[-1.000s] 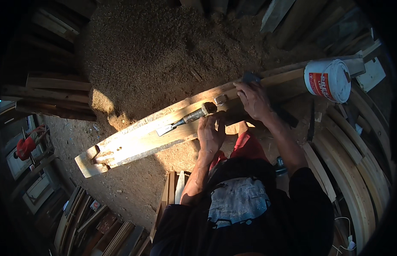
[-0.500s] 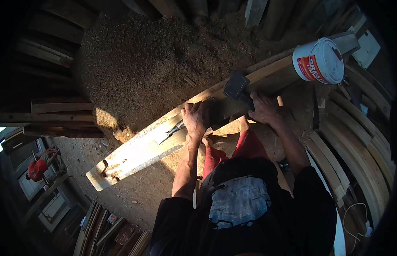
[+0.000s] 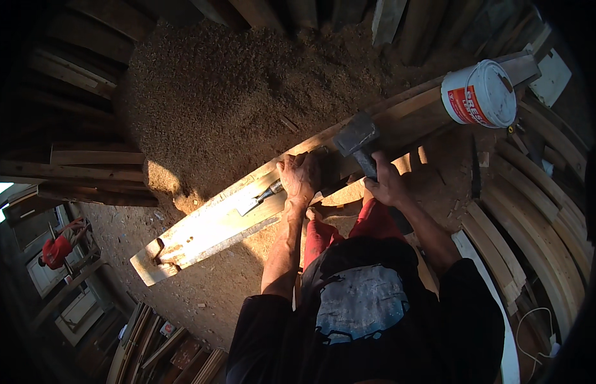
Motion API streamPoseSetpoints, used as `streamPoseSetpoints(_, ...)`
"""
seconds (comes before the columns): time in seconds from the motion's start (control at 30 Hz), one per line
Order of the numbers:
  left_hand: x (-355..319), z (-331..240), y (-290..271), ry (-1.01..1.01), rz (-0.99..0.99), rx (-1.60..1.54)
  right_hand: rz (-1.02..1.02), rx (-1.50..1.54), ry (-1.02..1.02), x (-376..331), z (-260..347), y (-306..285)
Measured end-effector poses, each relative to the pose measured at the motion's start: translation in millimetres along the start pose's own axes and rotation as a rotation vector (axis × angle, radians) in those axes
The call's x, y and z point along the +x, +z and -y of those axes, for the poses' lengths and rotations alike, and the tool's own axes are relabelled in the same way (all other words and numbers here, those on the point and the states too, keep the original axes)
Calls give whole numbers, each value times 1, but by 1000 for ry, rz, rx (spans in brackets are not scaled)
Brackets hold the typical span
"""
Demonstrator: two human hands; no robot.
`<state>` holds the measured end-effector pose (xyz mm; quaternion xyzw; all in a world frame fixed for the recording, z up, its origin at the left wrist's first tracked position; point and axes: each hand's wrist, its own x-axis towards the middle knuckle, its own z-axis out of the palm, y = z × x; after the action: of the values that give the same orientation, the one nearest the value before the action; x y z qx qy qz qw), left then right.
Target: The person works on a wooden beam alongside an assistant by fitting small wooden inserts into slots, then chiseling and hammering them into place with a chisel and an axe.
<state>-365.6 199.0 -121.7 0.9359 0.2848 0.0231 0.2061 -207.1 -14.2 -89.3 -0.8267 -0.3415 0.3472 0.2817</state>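
Left hand (image 3: 300, 177): fist wrapped around a chisel (image 3: 259, 198), blade flat on the long plank (image 3: 208, 227), near its middle.
Right hand (image 3: 385, 182): clamped on the hammer (image 3: 357, 139) handle, head raised over the plank.
Bucket (image 3: 480, 94): white, at the plank's far right end.
Sawdust heap (image 3: 246, 89): behind the plank.

Left forearm: bare, extended forward and up from the body, nearly straight, sunlit along its length. Left hand (image 3: 300, 177): knuckles up, fingers curled closed in a fist-like grip, wrist level. Right forearm: bare below a dark sleeve, angled forward and inward, elbow bent and held out to the side. Right hand (image 3: 385, 181): fingers wrapped shut, thumb side toward the left hand. The two hands sit near each other, not touching.
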Motion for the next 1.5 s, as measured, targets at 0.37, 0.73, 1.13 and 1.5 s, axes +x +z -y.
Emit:
streamPoseSetpoints(0.37,-2,10,6,50,-26,60,-25,-201,-59,-3,29,22)
streamPoseSetpoints(0.73,-9,11,6,59,36,135,-26,-216,-30,-8,36,25)
streamPoseSetpoints(1.13,-2,6,-2,47,-18,34,-320,32,-29,-9,8,36)
streamPoseSetpoints(1.5,-2,7,3,2,-70,-21,-273,-337,401,21,12,-24)
